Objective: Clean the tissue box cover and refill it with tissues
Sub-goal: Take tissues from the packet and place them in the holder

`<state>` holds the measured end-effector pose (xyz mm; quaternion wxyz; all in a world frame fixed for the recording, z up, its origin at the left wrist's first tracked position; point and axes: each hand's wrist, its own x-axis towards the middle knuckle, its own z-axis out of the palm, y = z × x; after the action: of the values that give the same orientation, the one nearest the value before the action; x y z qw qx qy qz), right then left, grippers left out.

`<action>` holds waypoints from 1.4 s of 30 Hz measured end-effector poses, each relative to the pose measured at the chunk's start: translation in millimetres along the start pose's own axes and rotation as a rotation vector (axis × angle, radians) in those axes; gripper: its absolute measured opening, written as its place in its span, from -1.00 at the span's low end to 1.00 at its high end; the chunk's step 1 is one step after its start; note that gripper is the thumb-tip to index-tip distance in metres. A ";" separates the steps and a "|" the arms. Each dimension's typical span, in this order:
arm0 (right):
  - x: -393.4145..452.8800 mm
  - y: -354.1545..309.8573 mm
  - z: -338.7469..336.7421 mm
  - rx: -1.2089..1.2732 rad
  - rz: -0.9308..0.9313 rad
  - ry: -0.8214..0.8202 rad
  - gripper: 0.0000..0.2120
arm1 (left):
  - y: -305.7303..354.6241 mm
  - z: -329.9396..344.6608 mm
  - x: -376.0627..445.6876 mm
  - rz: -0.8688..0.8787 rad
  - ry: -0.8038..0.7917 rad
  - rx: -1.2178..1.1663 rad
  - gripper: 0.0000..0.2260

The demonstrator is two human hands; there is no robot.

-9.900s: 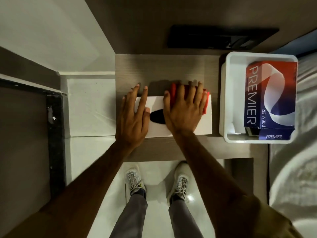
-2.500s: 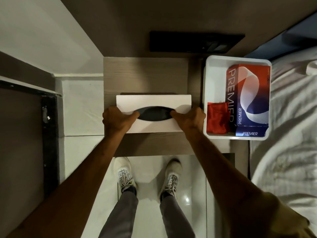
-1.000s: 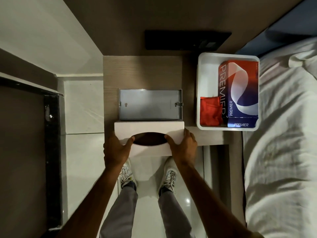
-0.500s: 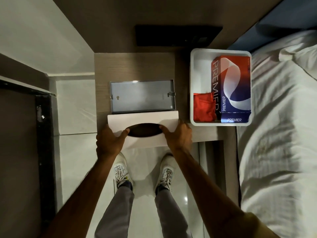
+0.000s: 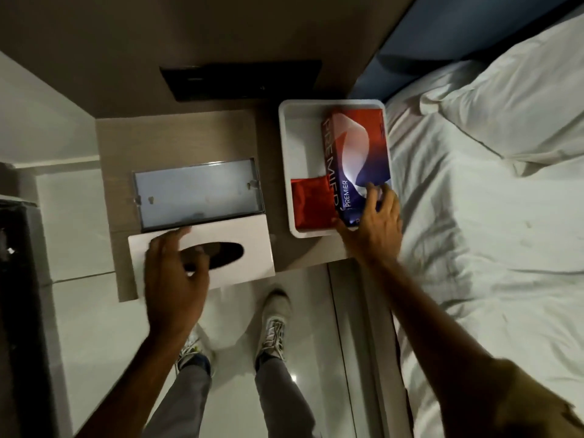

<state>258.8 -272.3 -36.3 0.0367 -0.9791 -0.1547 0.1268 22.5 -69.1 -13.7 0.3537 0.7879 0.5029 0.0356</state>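
The white tissue box cover (image 5: pixel 249 245) with its dark oval slot lies at the near edge of the wooden bedside table (image 5: pixel 177 137), partly overhanging it. Behind it sits its grey base tray (image 5: pixel 196 192), with nothing inside. My left hand (image 5: pixel 172 279) hovers over the cover's left half with fingers spread, holding nothing. My right hand (image 5: pixel 376 219) reaches into the white bin (image 5: pixel 286 165), fingers on the near end of the red-and-blue Premier tissue pack (image 5: pixel 355 153). A folded red cloth (image 5: pixel 311 202) lies in the bin beside the pack.
A bed with white sheets (image 5: pixel 480 248) and a pillow (image 5: pixel 521 99) fills the right side. A black wall panel (image 5: pixel 240 79) is mounted behind the table. My shoes (image 5: pixel 275 324) stand on the glossy white floor below the table edge.
Both hands have released the cover, which now rests on the table in front of the base. My right hand has moved right to the tissue pack in the bin.
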 end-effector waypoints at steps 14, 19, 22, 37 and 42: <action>25.9 37.3 -59.4 -0.147 -0.398 0.016 -0.74 | 173.2 125.2 -10.2 0.435 -0.268 0.030 -0.55; 38.1 38.6 -100.3 0.021 -0.550 0.078 -0.73 | 208.1 151.9 -2.4 0.367 -0.242 0.118 -0.22; 44.6 37.1 -112.6 0.081 -0.590 0.184 -0.76 | 222.3 153.0 1.3 0.327 -0.132 0.059 -0.31; 56.0 48.9 -101.0 -0.024 -0.294 0.197 -0.53 | 241.5 114.0 14.3 0.592 0.015 -0.053 -0.68; 54.1 53.4 -105.2 0.166 -0.265 0.248 -0.72 | 242.8 114.6 17.0 0.659 -0.060 -0.003 -0.63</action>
<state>351.6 -309.6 46.5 0.1523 -0.9519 -0.2657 0.0114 264.3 -174.2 39.5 0.3389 0.9083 0.2103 0.1259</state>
